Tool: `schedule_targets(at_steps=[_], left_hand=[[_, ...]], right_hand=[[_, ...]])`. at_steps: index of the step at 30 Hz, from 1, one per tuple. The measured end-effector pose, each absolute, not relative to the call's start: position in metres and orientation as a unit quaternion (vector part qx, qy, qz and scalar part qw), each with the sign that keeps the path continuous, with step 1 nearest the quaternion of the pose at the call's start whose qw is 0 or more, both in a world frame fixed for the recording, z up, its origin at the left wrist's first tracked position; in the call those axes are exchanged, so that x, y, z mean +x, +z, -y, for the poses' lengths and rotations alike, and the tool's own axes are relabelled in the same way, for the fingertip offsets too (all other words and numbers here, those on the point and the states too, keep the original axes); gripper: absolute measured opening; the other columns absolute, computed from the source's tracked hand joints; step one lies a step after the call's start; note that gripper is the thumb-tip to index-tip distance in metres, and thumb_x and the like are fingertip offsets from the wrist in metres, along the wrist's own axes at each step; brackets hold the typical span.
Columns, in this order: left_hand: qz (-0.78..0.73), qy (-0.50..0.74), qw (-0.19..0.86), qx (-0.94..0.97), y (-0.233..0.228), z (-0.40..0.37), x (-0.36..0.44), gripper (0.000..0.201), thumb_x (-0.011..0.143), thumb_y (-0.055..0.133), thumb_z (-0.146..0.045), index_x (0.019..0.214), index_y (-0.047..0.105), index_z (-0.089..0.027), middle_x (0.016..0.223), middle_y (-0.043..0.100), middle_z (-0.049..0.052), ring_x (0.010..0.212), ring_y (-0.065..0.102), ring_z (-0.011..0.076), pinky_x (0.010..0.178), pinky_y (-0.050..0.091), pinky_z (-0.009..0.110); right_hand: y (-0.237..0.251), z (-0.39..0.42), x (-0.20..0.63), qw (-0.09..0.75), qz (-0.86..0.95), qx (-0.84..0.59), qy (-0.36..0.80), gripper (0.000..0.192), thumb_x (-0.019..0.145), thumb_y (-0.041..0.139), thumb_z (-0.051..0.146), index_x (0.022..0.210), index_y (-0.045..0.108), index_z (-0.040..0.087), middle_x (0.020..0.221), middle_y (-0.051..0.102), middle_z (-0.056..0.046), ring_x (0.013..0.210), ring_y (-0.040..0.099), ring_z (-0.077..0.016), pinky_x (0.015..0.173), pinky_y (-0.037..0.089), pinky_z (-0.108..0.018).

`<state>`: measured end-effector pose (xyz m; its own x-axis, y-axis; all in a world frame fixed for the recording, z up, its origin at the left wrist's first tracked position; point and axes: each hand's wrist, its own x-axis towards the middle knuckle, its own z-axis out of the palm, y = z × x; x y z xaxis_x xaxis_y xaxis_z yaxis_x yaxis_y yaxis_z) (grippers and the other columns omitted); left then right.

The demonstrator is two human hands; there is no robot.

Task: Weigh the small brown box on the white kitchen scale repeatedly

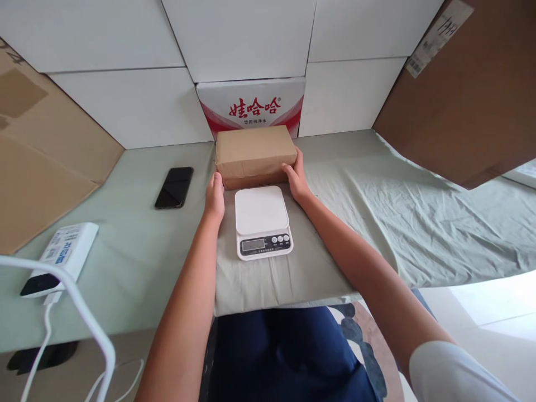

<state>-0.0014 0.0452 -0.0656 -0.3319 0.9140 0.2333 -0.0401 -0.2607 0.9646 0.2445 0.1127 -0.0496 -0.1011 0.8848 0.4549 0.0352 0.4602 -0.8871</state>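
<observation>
Brown paper-wrapped parcel point(255, 153), flat and oblong, clasped between left hand point(215, 196) and right hand point(295, 177), behind white scale point(262, 221).

1. Beyond both hands, behind the brown parcel, a white and red carton point(251, 106) bears large red Chinese characters — 娃哈哈 with a ® mark — and a smaller dark line beneath, 饮用纯净水.
2. Between the two forearms, the white kitchen scale point(262, 222) has a grey display showing no digits and a strip of print below its buttons — too small to read.
3. Far left of the left hand, the white power bank point(62, 257) carries a blue label; its text is unreadable.
4. Up right of the right hand, a white shipping label point(438, 36) on a cardboard box point(460, 100) is printed, though illegible.
</observation>
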Motion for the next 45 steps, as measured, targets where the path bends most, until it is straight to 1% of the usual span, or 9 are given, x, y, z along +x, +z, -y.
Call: schedule_targets(at_steps=[3, 8, 13, 16, 23, 32, 36, 41, 45], left_hand=[[-0.491, 0.654, 0.372, 0.439, -0.063, -0.044, -0.003, 0.090, 0.082, 0.052, -0.087, 0.142, 0.062, -0.021, 0.159, 0.054, 0.016, 0.153, 0.046, 0.0300, 0.126, 0.035, 0.043], [-0.508, 0.654, 0.366, 0.425, -0.054, -0.038, -0.010, 0.095, 0.089, 0.042, -0.083, 0.159, 0.044, -0.019, 0.173, 0.032, 0.014, 0.161, 0.028, 0.0262, 0.131, 0.024, 0.041], [-0.509, 0.655, 0.356, 0.430, -0.051, -0.036, -0.012, 0.101, 0.087, 0.043, -0.086, 0.161, 0.041, -0.017, 0.173, 0.029, 0.016, 0.163, 0.024, 0.0267, 0.132, 0.021, 0.041], [-0.512, 0.653, 0.354, 0.431, -0.054, -0.037, -0.010, 0.103, 0.084, 0.043, -0.089, 0.159, 0.044, -0.018, 0.172, 0.031, 0.017, 0.162, 0.026, 0.0278, 0.131, 0.023, 0.042], [-0.507, 0.649, 0.355, 0.443, -0.061, -0.040, -0.009, 0.094, 0.085, 0.045, -0.088, 0.154, 0.051, -0.025, 0.169, 0.040, 0.014, 0.160, 0.033, 0.0275, 0.130, 0.026, 0.042], [-0.499, 0.654, 0.356, 0.444, -0.060, -0.038, -0.006, 0.092, 0.086, 0.048, -0.085, 0.152, 0.054, -0.021, 0.166, 0.046, 0.015, 0.158, 0.038, 0.0271, 0.130, 0.027, 0.041], [-0.491, 0.653, 0.351, 0.458, -0.062, -0.038, -0.005, 0.084, 0.087, 0.048, -0.084, 0.145, 0.060, -0.025, 0.162, 0.052, 0.012, 0.157, 0.040, 0.0263, 0.129, 0.028, 0.041], [-0.492, 0.641, 0.344, 0.479, -0.064, -0.039, -0.003, 0.080, 0.087, 0.049, -0.083, 0.133, 0.067, -0.021, 0.148, 0.064, 0.016, 0.149, 0.051, 0.0282, 0.126, 0.035, 0.044], [-0.496, 0.649, 0.328, 0.475, -0.060, -0.037, -0.003, 0.076, 0.086, 0.052, -0.083, 0.129, 0.067, -0.022, 0.146, 0.065, 0.014, 0.148, 0.052, 0.0279, 0.124, 0.037, 0.042]], right_hand=[[-0.053, -0.116, 0.245, 0.572, 0.637, -0.357, 0.374, 0.074, 0.086, 0.057, 0.059, 0.147, 0.032, 0.026, 0.160, 0.042, -0.012, 0.152, 0.037, -0.0308, 0.133, 0.025, -0.055], [-0.064, -0.125, 0.249, 0.579, 0.597, -0.386, 0.398, 0.080, 0.087, 0.052, 0.064, 0.153, 0.021, 0.030, 0.161, 0.040, -0.013, 0.150, 0.041, -0.0323, 0.128, 0.031, -0.060], [-0.066, -0.128, 0.248, 0.584, 0.593, -0.380, 0.404, 0.080, 0.085, 0.053, 0.068, 0.151, 0.024, 0.031, 0.157, 0.045, -0.012, 0.145, 0.047, -0.0317, 0.127, 0.032, -0.060], [-0.062, -0.124, 0.245, 0.590, 0.592, -0.368, 0.406, 0.080, 0.083, 0.057, 0.067, 0.147, 0.030, 0.028, 0.154, 0.049, -0.014, 0.143, 0.049, -0.0317, 0.127, 0.033, -0.058], [-0.053, -0.116, 0.244, 0.587, 0.614, -0.369, 0.378, 0.074, 0.084, 0.058, 0.063, 0.143, 0.039, 0.024, 0.155, 0.051, -0.013, 0.150, 0.042, -0.0315, 0.131, 0.028, -0.053], [-0.051, -0.112, 0.244, 0.582, 0.614, -0.378, 0.376, 0.071, 0.085, 0.058, 0.059, 0.144, 0.042, 0.022, 0.155, 0.051, -0.013, 0.148, 0.043, -0.0310, 0.131, 0.027, -0.054], [-0.050, -0.111, 0.244, 0.580, 0.620, -0.376, 0.372, 0.069, 0.086, 0.057, 0.057, 0.143, 0.043, 0.022, 0.154, 0.052, -0.013, 0.146, 0.045, -0.0305, 0.131, 0.028, -0.053], [-0.050, -0.110, 0.244, 0.571, 0.619, -0.383, 0.380, 0.071, 0.084, 0.058, 0.058, 0.144, 0.041, 0.023, 0.154, 0.052, -0.013, 0.145, 0.046, -0.0304, 0.130, 0.030, -0.054], [-0.051, -0.106, 0.242, 0.579, 0.634, -0.373, 0.350, 0.071, 0.087, 0.056, 0.060, 0.147, 0.039, 0.025, 0.156, 0.050, -0.011, 0.147, 0.044, -0.0298, 0.130, 0.030, -0.053]])
